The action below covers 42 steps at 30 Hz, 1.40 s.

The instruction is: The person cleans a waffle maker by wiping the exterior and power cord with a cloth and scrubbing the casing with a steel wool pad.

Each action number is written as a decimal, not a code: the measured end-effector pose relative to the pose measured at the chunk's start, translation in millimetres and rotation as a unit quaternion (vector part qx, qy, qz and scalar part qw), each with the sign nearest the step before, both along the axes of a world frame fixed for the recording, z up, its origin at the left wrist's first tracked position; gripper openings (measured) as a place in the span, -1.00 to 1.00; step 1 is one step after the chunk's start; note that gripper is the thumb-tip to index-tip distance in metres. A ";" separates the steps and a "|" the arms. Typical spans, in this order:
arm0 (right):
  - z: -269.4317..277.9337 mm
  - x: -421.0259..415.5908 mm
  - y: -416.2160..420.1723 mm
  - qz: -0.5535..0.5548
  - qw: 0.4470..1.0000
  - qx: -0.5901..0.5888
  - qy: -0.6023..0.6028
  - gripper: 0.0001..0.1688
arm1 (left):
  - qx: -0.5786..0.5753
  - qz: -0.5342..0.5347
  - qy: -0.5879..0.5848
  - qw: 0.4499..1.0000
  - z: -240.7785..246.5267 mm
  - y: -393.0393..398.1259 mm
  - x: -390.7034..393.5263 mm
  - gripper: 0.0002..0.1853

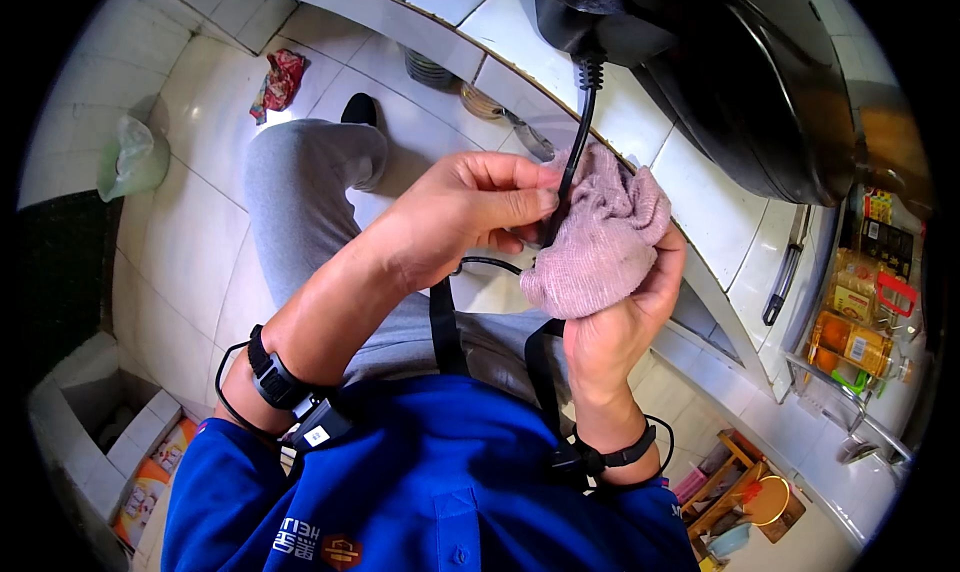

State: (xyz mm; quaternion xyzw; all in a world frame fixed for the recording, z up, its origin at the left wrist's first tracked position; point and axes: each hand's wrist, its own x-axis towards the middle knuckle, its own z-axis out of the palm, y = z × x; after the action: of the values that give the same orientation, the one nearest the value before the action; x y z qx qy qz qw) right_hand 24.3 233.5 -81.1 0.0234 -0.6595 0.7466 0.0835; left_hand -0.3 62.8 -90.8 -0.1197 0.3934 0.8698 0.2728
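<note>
A black power cord (582, 133) hangs from the ribbed cord guard of a black appliance (735, 84) on the white tiled counter. My left hand (480, 212) pinches the cord between thumb and fingers. Beneath and beside the cord, a crumpled pink cloth (600, 257) lies in my right hand (622, 324), whose fingers curl behind it and are partly hidden. The cord passes against the cloth. Another stretch of cord (491, 262) curves out to the left below my left hand.
The counter edge (510, 58) runs diagonally past both hands. A knife-like tool (784, 283) lies on the counter, near bottles (851, 347) in a rack. On the floor are a red patterned cloth (281, 84) and a lined green bin (135, 163). A wooden rack (724, 482) stands lower right.
</note>
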 end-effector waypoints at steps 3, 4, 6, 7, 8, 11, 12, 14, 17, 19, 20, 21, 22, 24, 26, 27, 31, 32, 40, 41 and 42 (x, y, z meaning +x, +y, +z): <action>8.6 -5.3 -9.3 -0.004 0.999 0.051 0.008 -0.38 | 0.020 -0.022 0.024 0.999 -5.8 -2.4 6.3 -0.82; 13.5 -7.7 -15.0 -0.001 0.998 0.067 0.010 -0.37 | 0.020 -0.028 0.045 0.998 -7.4 -4.1 8.5 -0.82; 20.5 -13.7 -25.1 0.000 0.994 0.111 0.004 -0.41 | 0.002 -0.021 0.071 0.997 -11.0 -1.8 12.0 -0.82; 21.4 -17.3 -30.5 0.000 0.991 0.132 0.002 -0.43 | -0.009 -0.015 0.083 0.996 -10.2 -1.8 13.0 -0.82; 16.5 -22.6 -36.6 -0.031 0.986 0.161 0.038 -0.50 | -0.019 -0.009 0.094 0.995 -7.6 -2.3 13.6 -0.83; 38.2 -29.1 -45.5 -0.015 0.935 0.353 0.023 -0.54 | -0.044 0.003 0.102 0.994 -3.8 -4.6 14.0 -0.83; 40.7 -31.4 -47.3 -0.018 0.932 0.361 0.030 -0.64 | -0.054 0.005 0.114 0.992 -1.5 -4.0 14.6 -0.83; 33.0 -34.3 -45.2 -0.014 0.939 0.342 0.040 -0.67 | -0.071 0.007 0.121 0.990 1.7 -3.1 15.8 -0.83; 19.9 -38.5 -39.7 -0.024 0.956 0.285 0.059 -0.71 | -0.077 0.011 0.117 0.990 1.7 0.3 15.6 -0.83; 21.5 -38.2 -37.7 -0.016 0.977 0.211 0.039 -0.74 | -0.067 0.019 0.113 0.991 -3.6 1.9 18.1 -0.83; 25.6 -38.0 -37.0 -0.001 0.987 0.161 0.013 -0.76 | -0.061 0.013 0.116 0.991 -3.4 0.4 18.8 -0.84; 28.8 -38.0 -37.1 0.014 0.994 0.109 -0.013 -0.77 | -0.057 0.007 0.119 0.991 -2.4 -3.6 19.0 -0.84; 31.6 -38.0 -35.1 0.022 0.996 0.087 -0.027 -0.77 | -0.053 0.001 0.122 0.991 -0.7 -6.3 19.1 -0.85; 25.9 -37.1 -30.2 0.007 0.998 0.036 -0.041 -0.77 | -0.061 0.007 0.108 0.992 6.5 -5.7 19.7 -0.85; 19.9 -35.7 -28.5 -0.003 0.999 -0.007 -0.054 -0.72 | -0.068 0.010 0.108 0.992 8.5 -5.3 20.7 -0.85; 20.3 -34.6 -29.7 0.003 0.999 -0.006 -0.051 -0.71 | -0.070 0.008 0.114 0.991 6.9 -4.7 21.0 -0.85; 20.5 -32.1 -33.4 0.043 0.998 0.022 -0.042 -0.65 | -0.096 0.023 0.156 0.983 -1.0 3.0 22.2 -0.85; 19.5 -32.8 -33.5 0.057 0.997 0.035 -0.040 -0.64 | -0.117 0.020 0.160 0.980 -1.2 2.6 22.8 -0.85; 17.2 -24.4 -27.8 0.036 0.997 -0.035 -0.058 -0.62 | -0.093 -0.075 0.208 0.971 -12.7 -3.7 31.8 -0.86; 19.3 -24.2 -27.9 0.050 0.995 -0.048 -0.068 -0.62 | -0.098 -0.079 0.204 0.971 -12.7 -7.2 34.7 -0.85; 22.2 -22.7 -30.5 0.052 0.995 -0.048 -0.070 -0.63 | -0.101 -0.087 0.202 0.970 -9.3 -11.0 36.3 -0.84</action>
State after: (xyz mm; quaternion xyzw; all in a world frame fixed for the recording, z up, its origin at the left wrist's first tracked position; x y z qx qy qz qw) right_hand 1.6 203.0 -59.0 0.0015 -0.6247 0.7809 -0.0006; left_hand 36.0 51.8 -100.1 0.0664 0.5351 0.8047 0.2483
